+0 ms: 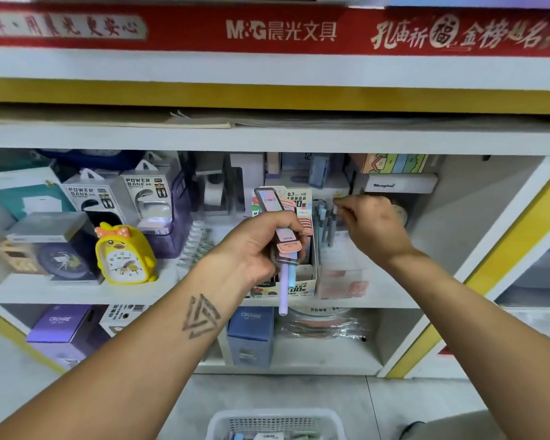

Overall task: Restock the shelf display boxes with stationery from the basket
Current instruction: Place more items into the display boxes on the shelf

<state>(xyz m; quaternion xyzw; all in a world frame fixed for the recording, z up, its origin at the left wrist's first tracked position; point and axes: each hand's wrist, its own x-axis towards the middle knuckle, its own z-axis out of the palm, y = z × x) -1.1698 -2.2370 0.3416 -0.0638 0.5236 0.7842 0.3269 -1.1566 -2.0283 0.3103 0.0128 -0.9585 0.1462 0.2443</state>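
At shelf: left hand (261, 239) fingers grip pen packs (281, 236); right hand (370, 223) fingers pinch sth tiny.

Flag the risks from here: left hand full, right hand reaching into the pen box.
1. The left hand grips a bundle of lead cases and a lilac pen that sticks out below the fist; that pen looks loosely held and could slide out.
2. The right hand pinches something small above the crowded pens; it could knock them askew.
3. The basket sits on the floor below, so a drop may miss it.
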